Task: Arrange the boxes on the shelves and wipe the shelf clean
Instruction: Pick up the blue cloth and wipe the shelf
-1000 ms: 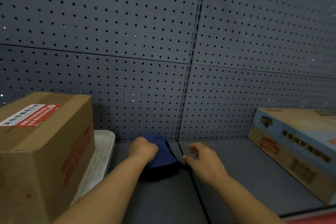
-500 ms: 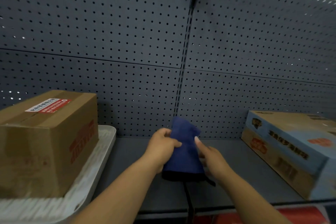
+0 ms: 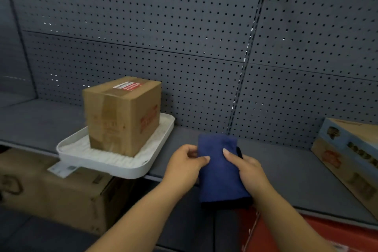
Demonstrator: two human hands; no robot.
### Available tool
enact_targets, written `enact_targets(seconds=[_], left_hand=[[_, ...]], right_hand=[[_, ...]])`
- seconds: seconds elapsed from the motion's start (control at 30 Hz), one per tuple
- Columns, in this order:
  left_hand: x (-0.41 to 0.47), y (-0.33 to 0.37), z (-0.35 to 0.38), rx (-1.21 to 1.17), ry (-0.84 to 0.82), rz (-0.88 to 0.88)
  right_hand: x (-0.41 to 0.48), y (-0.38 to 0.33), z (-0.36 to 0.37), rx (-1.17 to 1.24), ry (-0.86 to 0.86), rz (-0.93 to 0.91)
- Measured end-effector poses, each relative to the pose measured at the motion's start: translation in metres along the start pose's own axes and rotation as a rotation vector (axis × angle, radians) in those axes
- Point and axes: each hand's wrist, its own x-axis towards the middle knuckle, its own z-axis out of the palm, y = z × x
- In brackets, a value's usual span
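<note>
Blue cloth (image 3: 222,172): lower centre, lifted off shelf (image 3: 286,172).
Left hand (image 3: 184,166): pinching cloth edge.
Right hand (image 3: 248,168): fingers gripping cloth.
Brown box (image 3: 122,114): centre left, on white tray (image 3: 114,166).
Printed box (image 3: 351,155): right edge.
Wiping: judged unfinished.

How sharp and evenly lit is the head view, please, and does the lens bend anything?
Head view: dim, flat light; the box and tray smear with motion blur; both hands on the cloth are soft; wide-angle distortion bows the pegboard seams; light specks show through some holes.
</note>
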Motion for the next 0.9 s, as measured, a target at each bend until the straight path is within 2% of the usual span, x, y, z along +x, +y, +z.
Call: enact_targets(seconds=[0.13, 0.3, 0.53, 0.73, 0.9], left_hand=[[-0.015, 0.008, -0.050, 0.021, 0.181, 0.093], [-0.037, 0.021, -0.121, -0.036, 0.248, 0.085], [-0.060, 0.017, -0.240, -0.027, 0.402, 0.093], [-0.068, 0.015, -0.347, 0.016, 0.482, 0.076], [-0.064, 0.013, -0.427, 0.035, 0.520, 0.044]], right_hand=[[-0.011, -0.007, 0.040, 0.029, -0.082, -0.034], [-0.023, -0.018, 0.102, 0.012, -0.206, -0.111], [-0.036, -0.016, 0.214, -0.002, -0.352, -0.129], [-0.047, -0.009, 0.318, -0.027, -0.369, -0.162], [-0.047, 0.001, 0.387, -0.018, -0.294, -0.142]])
